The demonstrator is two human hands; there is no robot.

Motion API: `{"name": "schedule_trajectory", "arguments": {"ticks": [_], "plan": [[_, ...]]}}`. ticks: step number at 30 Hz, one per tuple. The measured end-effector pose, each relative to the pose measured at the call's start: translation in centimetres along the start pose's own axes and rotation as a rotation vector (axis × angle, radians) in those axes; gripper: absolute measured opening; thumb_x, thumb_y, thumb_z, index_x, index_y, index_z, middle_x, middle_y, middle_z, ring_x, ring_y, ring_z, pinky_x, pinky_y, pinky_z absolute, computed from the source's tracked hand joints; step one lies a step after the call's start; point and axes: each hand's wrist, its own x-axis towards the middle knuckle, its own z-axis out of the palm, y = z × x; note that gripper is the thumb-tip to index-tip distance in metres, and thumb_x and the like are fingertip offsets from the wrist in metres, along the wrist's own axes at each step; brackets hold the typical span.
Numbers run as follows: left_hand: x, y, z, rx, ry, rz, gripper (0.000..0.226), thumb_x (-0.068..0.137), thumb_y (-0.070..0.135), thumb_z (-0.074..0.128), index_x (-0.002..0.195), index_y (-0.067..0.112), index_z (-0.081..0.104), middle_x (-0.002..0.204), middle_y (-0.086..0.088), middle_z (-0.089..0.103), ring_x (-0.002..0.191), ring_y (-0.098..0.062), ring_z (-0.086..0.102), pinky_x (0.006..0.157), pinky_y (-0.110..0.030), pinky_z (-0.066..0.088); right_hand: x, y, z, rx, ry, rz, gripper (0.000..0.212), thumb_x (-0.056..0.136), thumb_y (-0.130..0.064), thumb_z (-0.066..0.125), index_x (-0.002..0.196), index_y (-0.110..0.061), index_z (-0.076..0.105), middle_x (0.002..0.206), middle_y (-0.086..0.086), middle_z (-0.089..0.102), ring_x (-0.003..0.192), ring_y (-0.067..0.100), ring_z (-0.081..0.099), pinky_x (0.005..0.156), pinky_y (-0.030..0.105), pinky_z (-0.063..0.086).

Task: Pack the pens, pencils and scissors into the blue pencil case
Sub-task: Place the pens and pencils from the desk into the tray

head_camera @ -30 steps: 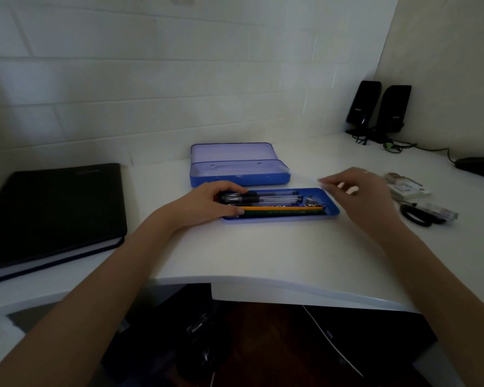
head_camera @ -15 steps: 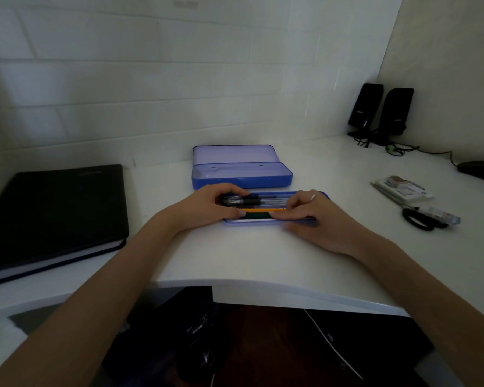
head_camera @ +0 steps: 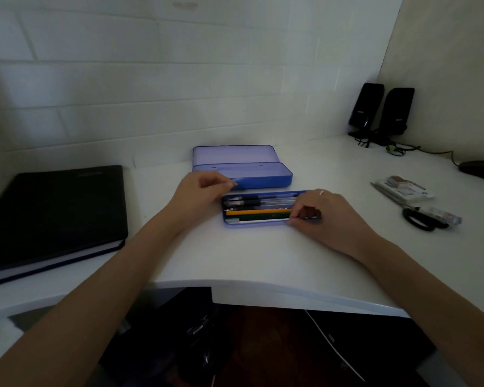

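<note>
- The step in hand looks like seating a white pencil (head_camera: 259,220) along the near wall of the blue tray (head_camera: 253,224); to do it well, press it flat and slide it lengthwise until its end clears the tray's short wall, so nothing rides up over the green pencil (head_camera: 263,216) beside it
- The right hand (head_camera: 323,216) rests over the tray's right end, fingers curled and seemingly pinching the right ends of the pencils; exactly which one it holds is hidden under the knuckles
- The left hand (head_camera: 200,192) sits at the tray's left end, fingers loosely curled and touching the front of the blue pencil case (head_camera: 263,178); I cannot tell whether it grips anything
- Black pens (head_camera: 246,203) lie along the tray's far side, an orange pencil (head_camera: 259,211) in the middle
- The case stands open just behind the tray, well within reach
- The scissors (head_camera: 422,219) lie on the desk (head_camera: 235,258) well to the right of the right hand, not yet packed
</note>
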Motion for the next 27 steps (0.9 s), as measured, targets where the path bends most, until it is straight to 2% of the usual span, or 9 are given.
{"name": "schedule_trajectory", "arguments": {"ticks": [1, 3, 5, 7, 9, 14, 18, 22, 27], "plan": [[0.1, -0.1, -0.1, 0.005, 0.09, 0.027, 0.009, 0.082, 0.011, 0.063, 0.083, 0.01, 0.072, 0.081, -0.004, 0.07, 0.075, -0.002, 0.062, 0.082, -0.023, 0.048, 0.0, 0.1, 0.0, 0.007, 0.007, 0.013, 0.014, 0.077, -0.022, 0.071, 0.069, -0.026, 0.061, 0.068, -0.01, 0.059, 0.07, 0.008, 0.052, 0.064, 0.016, 0.039], [0.3, -0.4, -0.4, 0.166, 0.248, 0.117, 0.01, 0.081, 0.009, 0.061, 0.081, 0.015, 0.07, 0.082, -0.003, 0.068, 0.072, 0.006, 0.058, 0.075, -0.01, 0.044, 0.0, 0.2, 0.0, 0.013, 0.024, 0.037, 0.016, 0.077, -0.024, 0.071, 0.068, -0.026, 0.058, 0.067, -0.011, 0.056, 0.069, 0.007, 0.053, 0.064, 0.019, 0.041], [0.5, -0.9, -0.7, 0.371, 0.303, 0.182, 0.018, 0.081, 0.009, 0.06, 0.096, 0.017, 0.068, 0.099, -0.004, 0.068, 0.087, -0.002, 0.059, 0.079, -0.011, 0.038, 0.0, 0.4, 0.2, 0.012, 0.035, 0.052, 0.017, 0.076, -0.024, 0.071, 0.067, -0.025, 0.057, 0.067, -0.01, 0.056, 0.068, 0.007, 0.053, 0.064, 0.022, 0.043], [0.7, -1.7, -0.8, 0.525, 0.187, 0.164, 0.033, 0.083, 0.013, 0.061, 0.116, 0.016, 0.062, 0.121, -0.008, 0.063, 0.113, -0.02, 0.056, 0.097, -0.022, 0.036, 0.1, 0.5, 0.2, 0.018, 0.041, 0.072, 0.015, 0.076, -0.024, 0.07, 0.068, -0.025, 0.057, 0.069, -0.009, 0.057, 0.067, 0.008, 0.054, 0.065, 0.026, 0.045], [0.7, -2.0, -0.7, 0.586, 0.028, 0.101, 0.038, 0.085, 0.015, 0.061, 0.123, 0.015, 0.059, 0.129, -0.008, 0.059, 0.121, -0.024, 0.053, 0.105, -0.03, 0.035, 0.1, 0.6, 0.1, 0.026, 0.047, 0.1, 0.013, 0.076, -0.024, 0.07, 0.069, -0.023, 0.059, 0.07, -0.009, 0.057, 0.068, 0.009, 0.055, 0.066, 0.028, 0.046], [1.1, -1.6, -0.8, 0.564, 0.129, 0.099, 0.018, 0.084, 0.007, 0.058, 0.099, 0.01, 0.069, 0.105, -0.009, 0.07, 0.099, -0.022, 0.061, 0.081, -0.015, 0.034, 0.2, 1.0, 0.1, 0.007, 0.059, 0.152, 0.01, 0.077, -0.027, 0.068, 0.071, -0.023, 0.061, 0.071, -0.01, 0.058, 0.071, 0.011, 0.056, 0.069, 0.032, 0.049], [0.9, -1.3, -0.8, 0.492, 0.236, 0.096, 0.017, 0.085, 0.004, 0.057, 0.099, 0.003, 0.068, 0.108, -0.014, 0.069, 0.103, -0.025, 0.059, 0.078, -0.007, 0.028, 0.2, 1.2, 0.3, -0.054, 0.079, 0.204, 0.012, 0.079, -0.031, 0.066, 0.073, -0.028, 0.056, 0.074, -0.013, 0.055, 0.076, 0.01, 0.054, 0.07, 0.029, 0.046], [0.4, -0.4, -0.5, 0.448, 0.279, 0.168, 0.015, 0.085, 0.004, 0.058, 0.097, 0.003, 0.067, 0.103, -0.014, 0.068, 0.098, -0.024, 0.057, 0.076, -0.01, 0.029, 0.4, 1.9, 0.3, -0.145, 0.138, 0.262, 0.01, 0.081, -0.027, 0.065, 0.077, -0.021, 0.059, 0.078, -0.004, 0.056, 0.076, 0.014, 0.05, 0.067, 0.027, 0.039], [-0.2, 0.3, 0.2, 0.366, 0.253, 0.221, 0.012, 0.082, 0.003, 0.061, 0.092, 0.006, 0.069, 0.091, 0.0, 0.061, 0.086, -0.013, 0.052, 0.071, 0.003, 0.032, 0.8, 2.1, 0.5, -0.224, 0.212, 0.312, 0.012, 0.083, -0.02, 0.064, 0.081, -0.009, 0.065, 0.081, 0.003, 0.055, 0.075, 0.016, 0.047, 0.065, 0.027, 0.033]]}}
